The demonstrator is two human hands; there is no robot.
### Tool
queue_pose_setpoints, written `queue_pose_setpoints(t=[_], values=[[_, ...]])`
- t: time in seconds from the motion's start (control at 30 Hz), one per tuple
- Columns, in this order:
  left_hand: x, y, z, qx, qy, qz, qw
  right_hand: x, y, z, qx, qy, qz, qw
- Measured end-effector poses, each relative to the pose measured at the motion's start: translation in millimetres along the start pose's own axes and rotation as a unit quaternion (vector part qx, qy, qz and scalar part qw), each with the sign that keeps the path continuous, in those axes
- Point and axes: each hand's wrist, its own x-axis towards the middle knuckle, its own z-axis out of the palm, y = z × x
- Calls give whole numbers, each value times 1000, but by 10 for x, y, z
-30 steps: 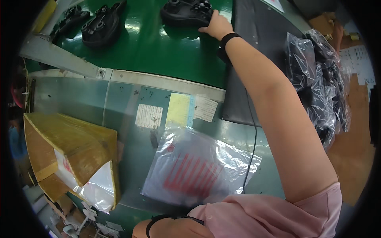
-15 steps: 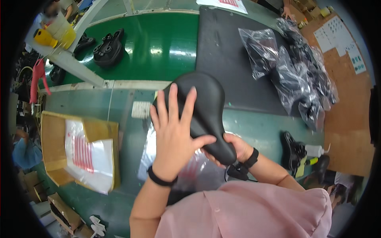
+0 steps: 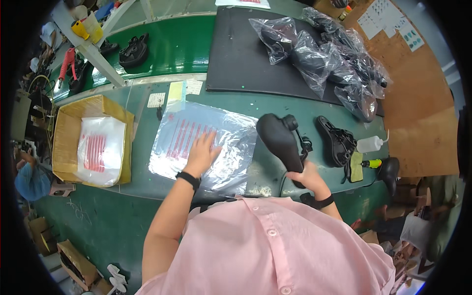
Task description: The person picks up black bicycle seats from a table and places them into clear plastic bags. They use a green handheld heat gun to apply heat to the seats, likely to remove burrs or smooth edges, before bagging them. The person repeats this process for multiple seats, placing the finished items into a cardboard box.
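My right hand is wrapped round the narrow nose of a black bicycle saddle. The saddle is tipped on its side above the bench, so parts of its underside fittings show on its right. My left hand lies with fingers stretched out on a transparent plastic bag with red printing, which is spread flat on the bench. Another saddle rests underside up to the right of the one I hold. Beside it lie a white squeeze bottle and a yellow-and-black tool.
A cardboard box with printed plastic bags stands at the left. Several bagged saddles lie on a black mat at the back right. Behind runs a green conveyor carrying saddles; a metal post rises at the left.
The saddle has moved right and turned on its side in my right hand. My left hand has left its top and come down on the plastic bag. The view has shifted.
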Motion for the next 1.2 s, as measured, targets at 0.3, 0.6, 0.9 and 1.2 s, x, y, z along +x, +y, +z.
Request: queue_pose_setpoints(t=[0.3,0.6,0.9,1.2], values=[[-33,-637,61,197,118,6,973,-272,643,151,-207,120,61,969],[117,376,1058,188,84,39,978,-149,905,438,148,35,52,987],[198,-78,574,-438,24,-192,878,-98,1086,431,477,-137,149,855],[195,-158,369,-391,-11,-164,906,-63,1055,445,479,-145,144,854]])
